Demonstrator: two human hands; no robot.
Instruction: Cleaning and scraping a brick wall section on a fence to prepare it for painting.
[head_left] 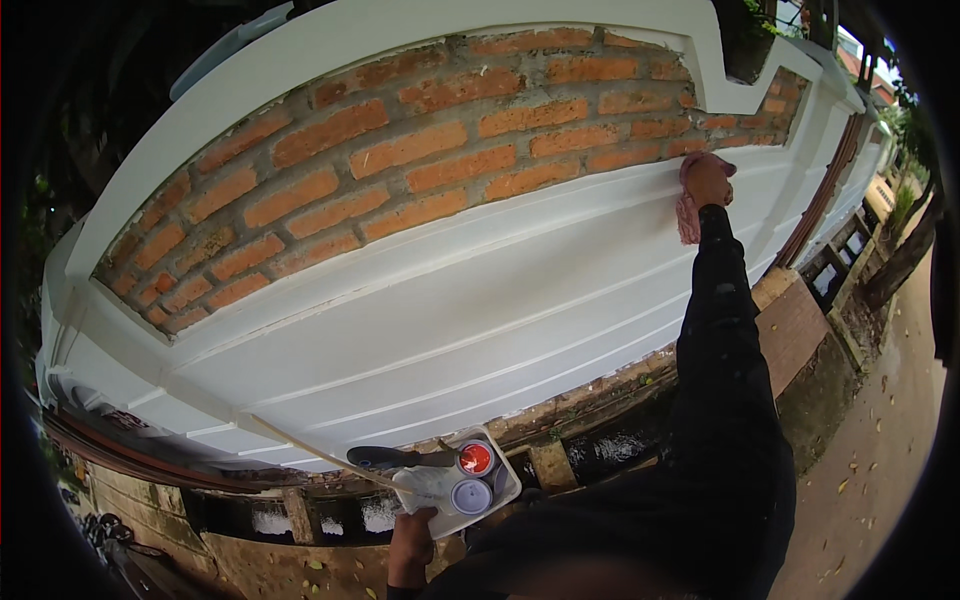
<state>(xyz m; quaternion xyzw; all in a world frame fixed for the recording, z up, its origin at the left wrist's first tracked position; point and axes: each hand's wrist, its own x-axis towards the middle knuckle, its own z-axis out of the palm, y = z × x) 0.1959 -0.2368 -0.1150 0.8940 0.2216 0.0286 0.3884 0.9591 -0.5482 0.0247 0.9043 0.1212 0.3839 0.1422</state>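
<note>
My right arm, in a dark sleeve, reaches out to the white wall (560,250). My right hand (711,181) is closed on a pinkish rag (688,222), pressed against the white ledge just under the brick panel (435,171). One end of the rag hangs below the fingers. Low in front of me, my left hand (411,537) grips the near edge of a white plastic tray (511,490). Inside the tray stand a container of red paint (475,459) and a round pale-lilac container (471,497). A thin wooden stick (318,452) slants out of the tray to the left.
Beside the tray is a dark, elongated object (390,458) whose kind I cannot tell. A drainage channel with dark water (610,447) runs along the wall's foot, crossed by concrete beams (551,468). On the right lies a path (850,500) strewn with leaves, near a tree trunk (903,262).
</note>
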